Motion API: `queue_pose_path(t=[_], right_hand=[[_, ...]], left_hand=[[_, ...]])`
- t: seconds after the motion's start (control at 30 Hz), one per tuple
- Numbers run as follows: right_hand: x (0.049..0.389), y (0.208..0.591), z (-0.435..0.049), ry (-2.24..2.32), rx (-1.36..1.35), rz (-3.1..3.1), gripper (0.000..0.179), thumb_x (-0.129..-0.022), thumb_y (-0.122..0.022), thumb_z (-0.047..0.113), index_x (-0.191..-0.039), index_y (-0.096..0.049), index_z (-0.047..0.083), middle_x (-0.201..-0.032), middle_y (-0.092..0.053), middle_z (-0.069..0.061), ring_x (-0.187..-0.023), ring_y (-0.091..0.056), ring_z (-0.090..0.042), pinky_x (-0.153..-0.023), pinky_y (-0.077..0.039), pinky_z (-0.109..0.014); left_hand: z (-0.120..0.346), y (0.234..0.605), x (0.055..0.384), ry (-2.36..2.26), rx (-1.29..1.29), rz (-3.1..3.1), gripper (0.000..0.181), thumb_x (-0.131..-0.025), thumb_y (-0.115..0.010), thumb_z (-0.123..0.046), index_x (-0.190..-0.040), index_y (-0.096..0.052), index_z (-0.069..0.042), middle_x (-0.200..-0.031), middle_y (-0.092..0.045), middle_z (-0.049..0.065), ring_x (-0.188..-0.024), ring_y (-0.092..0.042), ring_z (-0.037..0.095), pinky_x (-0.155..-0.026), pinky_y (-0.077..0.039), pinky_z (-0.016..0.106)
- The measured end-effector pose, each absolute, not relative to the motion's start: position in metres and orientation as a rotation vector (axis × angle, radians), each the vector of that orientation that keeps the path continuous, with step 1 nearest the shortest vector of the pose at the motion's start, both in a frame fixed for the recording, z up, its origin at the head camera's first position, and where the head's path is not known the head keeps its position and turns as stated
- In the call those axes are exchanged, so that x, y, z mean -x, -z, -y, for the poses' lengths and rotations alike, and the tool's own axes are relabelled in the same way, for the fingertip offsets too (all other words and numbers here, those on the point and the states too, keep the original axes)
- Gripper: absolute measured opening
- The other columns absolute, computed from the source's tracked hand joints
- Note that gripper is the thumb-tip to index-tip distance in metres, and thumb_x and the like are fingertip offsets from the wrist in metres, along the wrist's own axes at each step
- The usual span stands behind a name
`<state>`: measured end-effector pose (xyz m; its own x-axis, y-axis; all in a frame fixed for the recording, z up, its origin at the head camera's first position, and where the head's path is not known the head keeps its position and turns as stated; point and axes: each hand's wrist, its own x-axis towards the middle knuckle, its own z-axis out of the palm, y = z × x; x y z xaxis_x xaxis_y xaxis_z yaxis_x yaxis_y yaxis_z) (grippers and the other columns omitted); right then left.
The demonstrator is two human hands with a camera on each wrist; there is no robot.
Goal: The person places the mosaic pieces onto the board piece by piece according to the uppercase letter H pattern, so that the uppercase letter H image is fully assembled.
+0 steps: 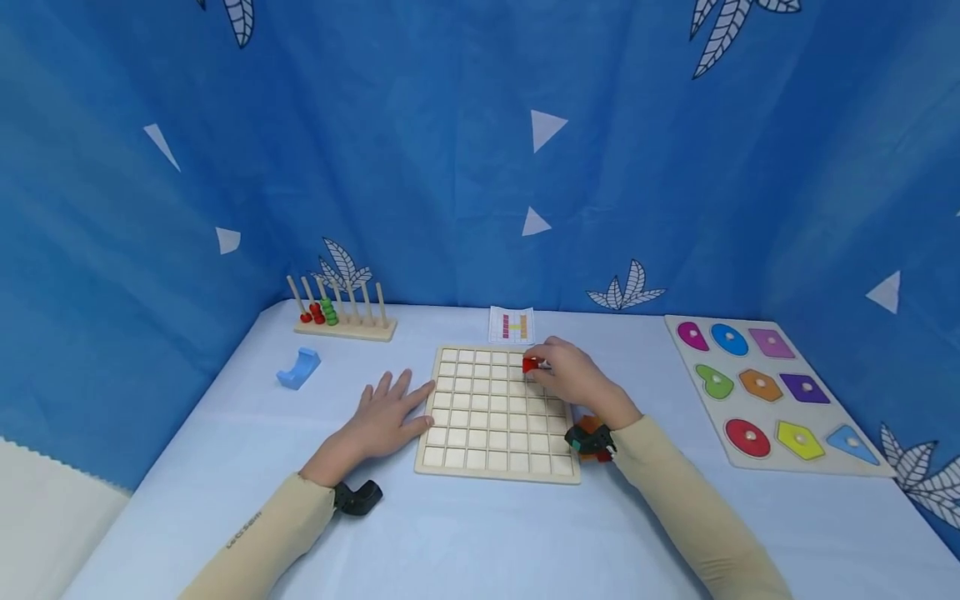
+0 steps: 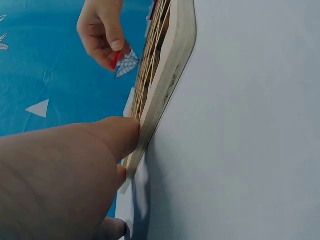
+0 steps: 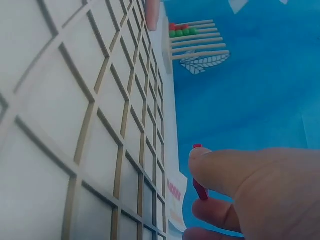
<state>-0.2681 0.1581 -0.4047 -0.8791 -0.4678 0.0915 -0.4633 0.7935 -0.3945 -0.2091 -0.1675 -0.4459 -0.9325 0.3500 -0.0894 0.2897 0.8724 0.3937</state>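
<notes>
A wooden grid board (image 1: pixel 495 477) with square cells lies flat on the white table. Over its far right part, my right hand (image 1: pixel 573 377) pinches a small flat red piece (image 3: pixel 201 190) between thumb and fingers. My left hand (image 1: pixel 386 423) rests at the board's left edge with fingers spread; its thumb and index finger touch the frame. Just beyond the board lies a card (image 1: pixel 512 325) printed with rows of coloured squares. Orange and red pieces (image 1: pixel 591 423) lie at the right edge, partly hidden under my right wrist and its camera.
At the back left stands a wooden peg abacus (image 1: pixel 348 331) with red and green beads. A light blue curved block (image 1: pixel 299 369) lies in front of it. On the right is a knobbed shape puzzle (image 1: pixel 813 460). A blue curtain (image 1: pixel 420 167) rises behind the table.
</notes>
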Motion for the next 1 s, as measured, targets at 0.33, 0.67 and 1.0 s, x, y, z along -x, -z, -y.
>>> queue_pose_path(t=[0.33, 0.67, 1.0], right_hand=[[0.275, 0.402, -0.142, 0.594, 0.862, -2.952, 0.031, -0.096, -0.072, 0.02, -0.124, -0.072, 0.006, -0.111, -0.069, -0.011, -0.1, -0.065, -0.024, -0.085, -0.057, -0.039], [0.283, 0.401, -0.125, 0.608, 0.874, -2.934, 0.029, -0.095, -0.073, 0.018, -0.121, -0.073, 0.006, -0.112, -0.07, -0.012, -0.104, -0.067, -0.027, -0.088, -0.057, -0.042], [0.286, 0.407, -0.11, 0.608, 0.92, -2.902, 0.028, -0.095, -0.072, 0.017, -0.12, -0.073, 0.004, -0.109, -0.071, -0.013, -0.098, -0.065, -0.025, -0.082, -0.057, -0.038]], left_hand=[[0.169, 0.445, 0.206, -0.567, -0.479, -2.882, 0.062, -0.103, -0.054, -0.043, -0.159, -0.039, -0.018, -0.167, -0.021, 0.029, -0.153, -0.01, 0.058, -0.118, -0.009, 0.078], [0.167, 0.444, 0.209, -0.573, -0.499, -2.859, 0.063, -0.104, -0.053, -0.044, -0.159, -0.037, -0.019, -0.167, -0.019, 0.028, -0.154, -0.009, 0.057, -0.118, -0.008, 0.077], [0.17, 0.443, 0.209, -0.565, -0.485, -2.874, 0.063, -0.104, -0.053, -0.044, -0.159, -0.037, -0.019, -0.168, -0.019, 0.027, -0.154, -0.009, 0.056, -0.118, -0.007, 0.077]])
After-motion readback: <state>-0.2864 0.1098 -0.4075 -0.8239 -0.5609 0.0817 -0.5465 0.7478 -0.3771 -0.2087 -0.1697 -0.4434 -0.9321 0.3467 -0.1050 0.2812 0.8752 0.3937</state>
